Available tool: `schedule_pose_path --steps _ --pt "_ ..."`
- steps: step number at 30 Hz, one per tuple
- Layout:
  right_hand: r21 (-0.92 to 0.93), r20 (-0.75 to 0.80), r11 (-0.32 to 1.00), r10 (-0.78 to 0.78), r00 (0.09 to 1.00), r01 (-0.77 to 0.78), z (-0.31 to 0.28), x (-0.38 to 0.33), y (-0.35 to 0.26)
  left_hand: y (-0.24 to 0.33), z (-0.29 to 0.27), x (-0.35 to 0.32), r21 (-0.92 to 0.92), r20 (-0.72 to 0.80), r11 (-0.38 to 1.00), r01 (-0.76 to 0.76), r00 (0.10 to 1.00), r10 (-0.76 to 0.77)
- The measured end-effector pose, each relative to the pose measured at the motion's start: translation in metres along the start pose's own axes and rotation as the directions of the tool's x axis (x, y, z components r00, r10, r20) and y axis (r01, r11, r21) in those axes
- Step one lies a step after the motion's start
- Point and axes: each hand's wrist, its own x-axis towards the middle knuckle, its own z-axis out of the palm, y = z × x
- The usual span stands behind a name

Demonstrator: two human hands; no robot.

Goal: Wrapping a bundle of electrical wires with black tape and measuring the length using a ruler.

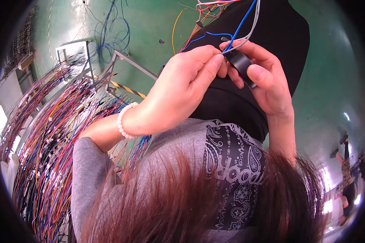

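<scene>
On your left, a thick spread of many-coloured wires (54, 150) lies along the racks, with a metal frame (137, 66) and a striped yellow-and-black bar (127, 89) between it and you. Your left hand (182, 87) is closed in a pinch, thumb against forefinger, on the blue wires (239, 29) and grey wires (255, 22). Just right of that pinch is the black roll (240, 67), which looks like tape; your right hand (267, 77) grips it between thumb and curled fingers, above your dark-clothed lap (288, 36).

If your left pinch loosens, the wires could probably spread or slide past one another, since they run off over the far edge of your lap and may pull. A small dark connector (200, 24) near the loose strands could snag if you tug. Tilting the roll too far might let it slip, as your grip seems to rest mainly on its rim.

For room, your left elbow is the tighter side: the wires and frame come close to it, and the bracelet (125, 121) at that wrist could catch on strands. Rightward, green floor (328, 77) stretches beyond your lap, with another person (346, 182) well apart.
</scene>
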Motion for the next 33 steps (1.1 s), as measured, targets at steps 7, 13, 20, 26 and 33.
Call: schedule_pose_path --steps 7,13,20,26,33 --pt "0.267 0.029 0.963 -0.038 0.999 0.029 0.019 -0.027 -0.025 -0.019 0.014 0.003 0.29 -0.181 0.931 -0.224 0.942 0.283" --pt "0.303 0.036 0.941 0.146 0.989 -0.15 0.027 0.027 0.008 -0.009 0.015 -0.003 -0.284 -0.044 0.949 0.137 0.987 -0.156" --pt "0.109 0.348 0.992 -0.091 0.933 0.056 -0.009 0.045 0.025 0.004 -0.007 -0.007 -0.642 0.133 0.721 0.261 0.964 -0.231" --pt "0.06 0.123 0.998 -0.034 0.992 0.027 0.002 0.018 0.023 0.001 -0.017 -0.006 -0.24 0.104 0.964 0.115 0.99 -0.092" --pt "-0.032 -0.181 0.991 0.123 0.976 -0.131 0.041 -0.028 -0.024 -0.02 -0.001 -0.004 0.53 -0.101 0.767 -0.361 0.872 0.48"
